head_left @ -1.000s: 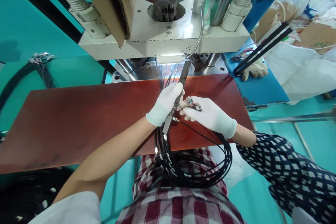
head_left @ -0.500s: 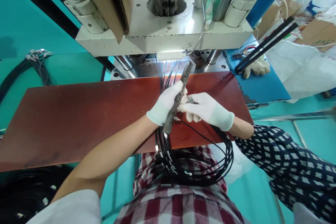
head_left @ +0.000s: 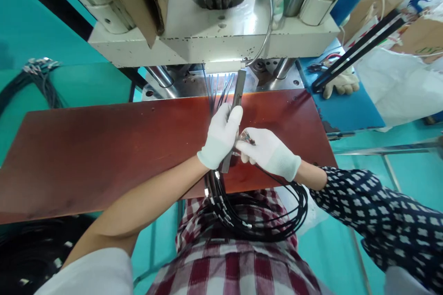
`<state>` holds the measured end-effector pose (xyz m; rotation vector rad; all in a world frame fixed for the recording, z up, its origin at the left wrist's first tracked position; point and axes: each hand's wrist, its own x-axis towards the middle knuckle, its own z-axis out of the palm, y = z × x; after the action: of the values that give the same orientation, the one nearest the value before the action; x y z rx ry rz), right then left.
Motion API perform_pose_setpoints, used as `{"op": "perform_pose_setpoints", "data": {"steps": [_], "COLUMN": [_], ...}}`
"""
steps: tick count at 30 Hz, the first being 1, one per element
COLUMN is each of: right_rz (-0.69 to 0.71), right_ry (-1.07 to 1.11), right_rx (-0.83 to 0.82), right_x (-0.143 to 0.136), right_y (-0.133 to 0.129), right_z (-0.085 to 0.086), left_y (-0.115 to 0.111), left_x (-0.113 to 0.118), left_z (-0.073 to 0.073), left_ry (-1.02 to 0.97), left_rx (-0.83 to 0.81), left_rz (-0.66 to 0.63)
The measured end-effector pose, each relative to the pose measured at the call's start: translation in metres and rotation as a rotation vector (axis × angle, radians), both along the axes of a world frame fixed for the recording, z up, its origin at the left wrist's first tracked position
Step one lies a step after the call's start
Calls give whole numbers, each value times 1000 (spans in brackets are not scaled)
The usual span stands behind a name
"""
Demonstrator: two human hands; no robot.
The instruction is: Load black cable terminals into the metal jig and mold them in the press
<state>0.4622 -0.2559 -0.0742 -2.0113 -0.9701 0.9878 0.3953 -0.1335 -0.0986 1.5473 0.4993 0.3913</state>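
My left hand [head_left: 222, 134], in a white glove, is closed around a long grey metal bar [head_left: 239, 87] that slants over the board's front part. Close beside it on the right, my gloved right hand [head_left: 266, 151] pinches small metal cable ends [head_left: 246, 137] against the bar's side. A black cable runs from there down to the coil of black cables [head_left: 228, 219] on my lap. Thin dark wires [head_left: 218, 90] stand beyond my left hand, under the press.
The white press head [head_left: 214, 48] hangs above the metal base, behind the red-brown board [head_left: 104, 152]. A work glove [head_left: 342, 84] lies on the blue surface [head_left: 360, 113] at right. More cables [head_left: 43, 78] are at the far left.
The bar has turned in my left hand, so a smoother face shows and it stands more upright. My left fingers now cover its middle. My right hand has shifted slightly left.
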Motion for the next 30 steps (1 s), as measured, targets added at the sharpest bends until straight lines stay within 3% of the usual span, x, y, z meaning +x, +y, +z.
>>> {"op": "perform_pose_setpoints", "data": {"steps": [4, 8, 13, 15, 20, 24, 30], "right_rz": [222, 220, -153, -230, -161, -180, -176], "right_ry": [68, 211, 227, 255, 349, 374, 96], "right_rx": [122, 302, 208, 171, 198, 90, -59], "right_x": [23, 36, 24, 21, 26, 30, 27], "right_y": [-15, -33, -40, -41, -46, -50, -49], "right_z": [0, 4, 3, 3, 1, 1, 6], "left_y": [5, 10, 10, 10, 11, 11, 10], "left_x": [0, 0, 1, 2, 3, 4, 3], "left_z": [2, 2, 0, -2, -4, -2, -1], "left_ry": [52, -2, -8, -17, -22, 21, -2], "left_rx": [-180, -336, -471, -469, -491, -542, -536], "left_rz": [-272, -400, -442, -455, -459, -439, -443]}}
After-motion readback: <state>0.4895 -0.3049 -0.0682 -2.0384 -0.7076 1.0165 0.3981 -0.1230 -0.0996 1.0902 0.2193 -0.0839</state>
